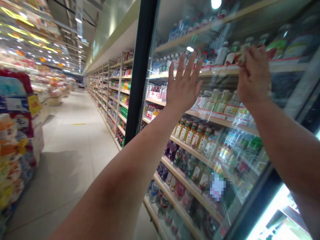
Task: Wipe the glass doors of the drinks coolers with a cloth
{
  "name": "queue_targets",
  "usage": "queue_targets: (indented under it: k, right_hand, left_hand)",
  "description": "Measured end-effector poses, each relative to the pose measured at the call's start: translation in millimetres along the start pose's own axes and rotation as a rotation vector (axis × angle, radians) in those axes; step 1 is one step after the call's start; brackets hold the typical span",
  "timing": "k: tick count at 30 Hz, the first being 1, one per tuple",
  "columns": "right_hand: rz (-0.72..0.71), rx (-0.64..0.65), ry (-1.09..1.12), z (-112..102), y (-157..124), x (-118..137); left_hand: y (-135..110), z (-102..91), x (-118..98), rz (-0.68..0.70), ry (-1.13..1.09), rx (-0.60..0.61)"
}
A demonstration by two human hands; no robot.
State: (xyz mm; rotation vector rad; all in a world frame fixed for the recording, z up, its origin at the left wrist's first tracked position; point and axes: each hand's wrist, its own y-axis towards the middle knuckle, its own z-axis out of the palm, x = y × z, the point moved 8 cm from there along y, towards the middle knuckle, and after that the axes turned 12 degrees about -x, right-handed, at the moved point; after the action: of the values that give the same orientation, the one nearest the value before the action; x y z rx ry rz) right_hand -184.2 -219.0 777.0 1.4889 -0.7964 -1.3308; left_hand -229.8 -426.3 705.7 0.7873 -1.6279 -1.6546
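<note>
My left hand [183, 85] lies flat and open against the glass door [205, 133] of a drinks cooler, fingers spread, holding nothing. My right hand [253, 75] is higher and to the right on the same glass, its fingers bunched around a crumpled pale cloth or tissue [242, 55] pressed to the pane. Behind the glass, shelves [190, 151] carry rows of bottled drinks.
The door's black frame [140, 70] stands upright at the left. A long aisle of tiled floor [72, 143] runs away past open shelving [112, 96]. Stacked packaged goods [17, 133] stand at the left edge. A lit cooler interior [282, 213] shows at bottom right.
</note>
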Motion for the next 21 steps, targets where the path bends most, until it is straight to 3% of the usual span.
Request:
queue_targets:
  k: [2,4,10,13,17,19,21]
  right_hand:
    - [-0.037,0.068,0.068,5,-10,35]
    - [-0.086,0.136,0.095,11,-12,51]
    - [0.189,-0.012,-0.089,11,8,-21]
    - [0.169,-0.004,-0.095,20,-3,-3]
    - [-0.015,0.152,-0.037,29,-12,44]
    - [-0.027,0.14,-0.049,22,-2,29]
    - [0.049,0.049,-0.121,9,12,-10]
  left_hand:
    - [0,-1.6,0,0.004,-0.021,-0.006]
    - [0,-2.7,2,-0.002,-0.036,-0.011]
    - [0,-7.4,3,0.015,-0.076,-0.048]
    - [0,-7.0,2,0.001,-0.052,-0.015]
    - [1,-5.4,3,-0.041,-0.037,0.03]
    - [1,-4.2,4,-0.058,-0.037,0.049]
    - [2,-3.8,5,-0.073,-0.048,0.053]
